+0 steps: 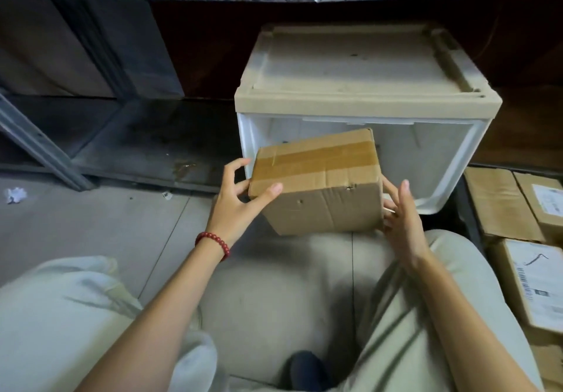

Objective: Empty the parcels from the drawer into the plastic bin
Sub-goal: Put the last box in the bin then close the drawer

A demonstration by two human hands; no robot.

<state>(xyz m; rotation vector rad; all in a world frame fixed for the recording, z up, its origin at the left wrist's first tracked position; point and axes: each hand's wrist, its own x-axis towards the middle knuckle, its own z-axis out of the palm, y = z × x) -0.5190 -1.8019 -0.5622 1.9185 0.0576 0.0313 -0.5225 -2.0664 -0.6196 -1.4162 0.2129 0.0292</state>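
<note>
Dim floor (pixel 91 224) | left hand (pixel 237 205) grips parcel (pixel 320 184), right hand (pixel 402 224) presses its side (fingertips partly hidden)

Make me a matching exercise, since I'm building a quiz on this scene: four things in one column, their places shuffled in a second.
Things
1. cardboard box
2. bead bracelet
3. crumpled paper
4. labelled parcels

Places
A. on the floor at far left
B. at the right edge
C. between the left hand and the right hand
D. round the left wrist

Pairs: 1-C, 2-D, 3-A, 4-B
</note>
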